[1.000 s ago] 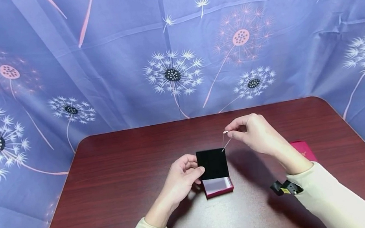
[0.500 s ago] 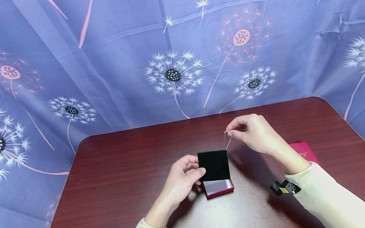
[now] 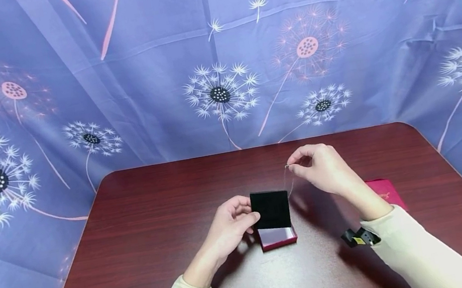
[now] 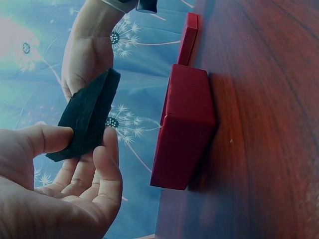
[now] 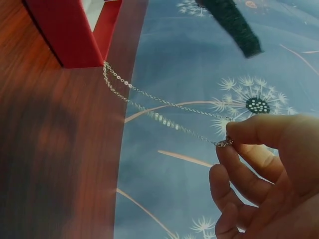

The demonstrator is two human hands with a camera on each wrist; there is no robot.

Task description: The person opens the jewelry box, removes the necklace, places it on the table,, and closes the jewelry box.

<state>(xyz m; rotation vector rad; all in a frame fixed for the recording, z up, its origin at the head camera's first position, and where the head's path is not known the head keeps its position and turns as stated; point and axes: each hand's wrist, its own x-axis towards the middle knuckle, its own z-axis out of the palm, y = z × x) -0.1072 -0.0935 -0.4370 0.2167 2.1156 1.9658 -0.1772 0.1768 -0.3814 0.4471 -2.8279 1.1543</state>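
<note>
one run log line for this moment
left hand: holds black pad clear of open red box | right hand: pinches silver necklace chain, loop hanging | red lid: on table, right of box

red box (image 4: 187, 119): smooth, matt | pad (image 3: 270, 209) above it: velvety | chain (image 5: 164, 119) near it: shiny metal | table (image 3: 154, 201) under it: glossy wood-grain

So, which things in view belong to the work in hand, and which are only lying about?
Belongs to the work:
black pad, held by the left grip
chain, pinched by the right grip
open red box
red piece, lying apart, probably the box's lid

Only around it:
table
patterned cloth behind
wrist cameras
</note>
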